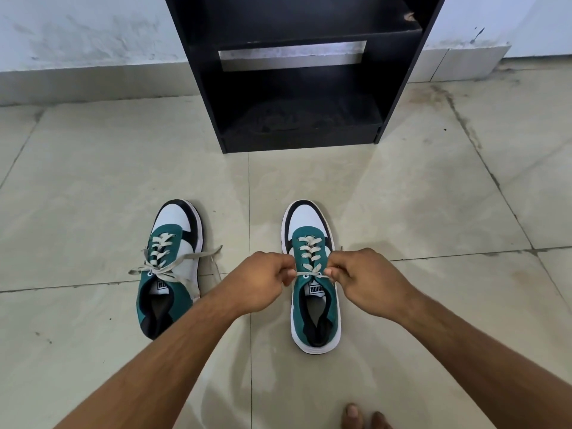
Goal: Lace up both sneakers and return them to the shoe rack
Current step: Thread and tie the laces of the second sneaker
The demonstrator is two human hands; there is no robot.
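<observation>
Two green, white and black sneakers stand on the tiled floor, toes pointing at the black shoe rack [298,131]. The left sneaker [168,267] has beige laces threaded, with loose ends spread out to both sides. The right sneaker [312,292] is laced up to the top eyelets. My left hand [263,281] pinches the lace end on that shoe's left side. My right hand [362,278] pinches the lace end on its right side. The lace [311,274] runs taut between both fists across the tongue.
The rack stands against a pale wall [77,35], its lower shelves dark and bare. Grey floor tiles [93,181] spread all around the shoes. My bare toes [363,418] show at the bottom edge, right of centre.
</observation>
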